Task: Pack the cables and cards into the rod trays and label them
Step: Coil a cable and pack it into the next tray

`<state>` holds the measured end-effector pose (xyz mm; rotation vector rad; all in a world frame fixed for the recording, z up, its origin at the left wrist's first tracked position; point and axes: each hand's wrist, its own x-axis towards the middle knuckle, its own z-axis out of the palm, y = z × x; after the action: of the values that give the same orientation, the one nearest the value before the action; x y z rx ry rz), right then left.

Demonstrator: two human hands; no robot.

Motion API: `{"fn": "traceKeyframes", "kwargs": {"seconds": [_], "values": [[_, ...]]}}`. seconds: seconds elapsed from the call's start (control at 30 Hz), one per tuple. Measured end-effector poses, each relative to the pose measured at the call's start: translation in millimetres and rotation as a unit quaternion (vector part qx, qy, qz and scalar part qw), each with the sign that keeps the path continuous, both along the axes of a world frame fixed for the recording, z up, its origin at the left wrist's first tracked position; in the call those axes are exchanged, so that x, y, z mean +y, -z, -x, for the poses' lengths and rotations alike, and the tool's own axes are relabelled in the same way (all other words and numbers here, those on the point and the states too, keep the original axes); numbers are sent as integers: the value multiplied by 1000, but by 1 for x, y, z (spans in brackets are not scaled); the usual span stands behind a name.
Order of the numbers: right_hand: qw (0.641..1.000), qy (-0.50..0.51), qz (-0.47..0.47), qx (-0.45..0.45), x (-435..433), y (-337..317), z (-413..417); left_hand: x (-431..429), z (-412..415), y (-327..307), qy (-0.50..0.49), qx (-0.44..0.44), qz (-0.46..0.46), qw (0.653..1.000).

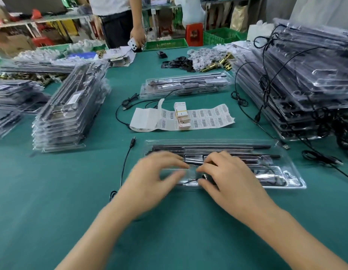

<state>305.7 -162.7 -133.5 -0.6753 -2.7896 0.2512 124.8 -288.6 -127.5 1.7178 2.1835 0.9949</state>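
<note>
L hand (155,177) blurred, fingers' grip unclear; R hand (228,179) fingers pinch cable (189,180) in tray (208,142).

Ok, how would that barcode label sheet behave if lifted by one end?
Probably floppy: the label sheet lies wavy and its left end curls over. Likely light, so it should slide easily on the green table. The banded card bundle resting on it would likely slip off.

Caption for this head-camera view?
Left hand and right hand at a clear rod tray, the right pinching a black cable.
</note>
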Motion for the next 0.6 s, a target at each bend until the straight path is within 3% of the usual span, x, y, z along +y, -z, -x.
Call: {"fn": "traceKeyframes", "kwargs": {"seconds": [0.07,0.13,0.2,0.23,0.37,0.4,0.47,0.53,0.6], "values": [[1000,6,5,20,-1,3,-3,-4,39,-3,-154,25,-27,987],[999,2,11,42,-3,4,-6,-12,76,0,-295,106,84,946],[997,-9,14,72,-7,3,-7,-17,97,10,-324,128,210,913],[996,-20,13,84,-11,2,-7,-18,101,14,-324,119,227,911],[993,-92,0,79,-32,4,3,-27,100,17,-337,126,191,913],[992,-107,-5,72,-38,5,9,-32,98,15,-343,95,163,920],[990,-130,-18,58,-49,6,22,-45,92,6,-336,-53,42,939],[987,-146,-47,54,-56,8,33,-62,77,-11,-303,-211,-98,924],[986,-146,-43,66,-57,10,39,-78,57,-30,-252,-313,-190,896]]}}
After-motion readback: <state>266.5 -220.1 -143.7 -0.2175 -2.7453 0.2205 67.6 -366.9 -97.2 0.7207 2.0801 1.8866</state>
